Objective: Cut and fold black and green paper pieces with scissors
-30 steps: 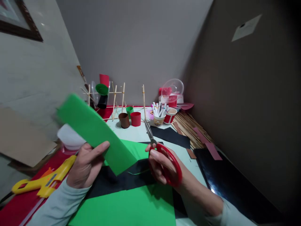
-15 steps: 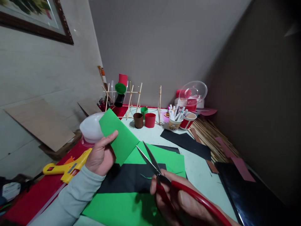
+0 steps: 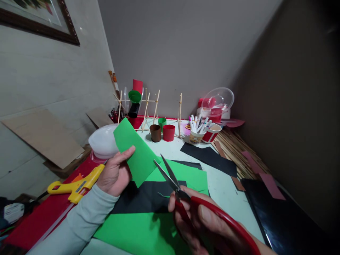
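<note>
My left hand (image 3: 117,171) pinches a piece of green paper (image 3: 136,152) between thumb and fingers, holding it raised and tilted over the table. In my right hand (image 3: 196,219) are red-handled scissors (image 3: 179,193), their blades parted and pointing up and away, the tips close to the paper's right corner. Below them lie a green sheet (image 3: 127,230) nearest me, a strip of black paper (image 3: 148,202) across it, and another green sheet (image 3: 191,173) farther back. A thin green sliver (image 3: 163,195) rests on the black paper.
A yellow glue gun (image 3: 77,186) lies left, beside a white bowl (image 3: 103,141). Brown (image 3: 155,134) and red paper cups (image 3: 169,133) stand before a stick frame (image 3: 158,101). A cup of markers (image 3: 197,136), black paper (image 3: 209,159) and wooden sticks (image 3: 236,152) are at right.
The green paper in my left hand has shifted slightly right, and the scissors sit a little higher and left, tips nearer its corner. The whole view has moved slightly.
</note>
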Available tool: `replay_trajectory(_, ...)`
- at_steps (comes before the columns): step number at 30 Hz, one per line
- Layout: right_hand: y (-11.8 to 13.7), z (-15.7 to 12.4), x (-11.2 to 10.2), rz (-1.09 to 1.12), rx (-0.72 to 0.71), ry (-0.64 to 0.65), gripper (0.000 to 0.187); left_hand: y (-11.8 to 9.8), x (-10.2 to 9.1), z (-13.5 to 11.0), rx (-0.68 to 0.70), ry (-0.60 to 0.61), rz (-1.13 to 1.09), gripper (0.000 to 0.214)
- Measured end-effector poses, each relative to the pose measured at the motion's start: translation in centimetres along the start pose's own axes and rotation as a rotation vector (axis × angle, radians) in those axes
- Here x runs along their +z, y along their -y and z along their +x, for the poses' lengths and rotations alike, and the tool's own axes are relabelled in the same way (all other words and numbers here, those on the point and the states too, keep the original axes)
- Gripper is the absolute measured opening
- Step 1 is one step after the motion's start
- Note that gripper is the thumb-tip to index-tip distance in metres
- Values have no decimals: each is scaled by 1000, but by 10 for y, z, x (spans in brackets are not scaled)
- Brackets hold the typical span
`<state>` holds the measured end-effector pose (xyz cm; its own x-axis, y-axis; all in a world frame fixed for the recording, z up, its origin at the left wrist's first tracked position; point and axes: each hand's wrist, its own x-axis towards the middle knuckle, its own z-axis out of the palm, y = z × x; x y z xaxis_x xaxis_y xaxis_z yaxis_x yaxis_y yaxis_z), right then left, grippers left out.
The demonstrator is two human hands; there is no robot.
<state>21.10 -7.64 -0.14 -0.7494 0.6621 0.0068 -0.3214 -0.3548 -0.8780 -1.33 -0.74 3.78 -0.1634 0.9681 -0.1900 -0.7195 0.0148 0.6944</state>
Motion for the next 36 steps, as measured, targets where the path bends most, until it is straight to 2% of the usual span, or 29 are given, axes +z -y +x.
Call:
replay_trajectory(5,-8,-2,-5,20,11,-5,72,-1,-1,2,-7,-4,2,32)
replay_trajectory(9,-12,2,-7,32,26,-36,69,-2,-2,4,-2,-6,2,33)
replay_trajectory(13,-10,7,-6,46,-3,5,65,-3,-3,3,3,-20,-5,32)
replay_trajectory(27,1,-4,3,31,-18,-25,61,-2,-2,3,4,-10,3,29)
replay_trajectory(32,-1,0,2,85,-15,-7,59,2,-3,-2,1,93,45,42)
replay_trajectory(36,-4,5,4,68,-59,-38,56,9,-6,-3,-71,182,129,40)
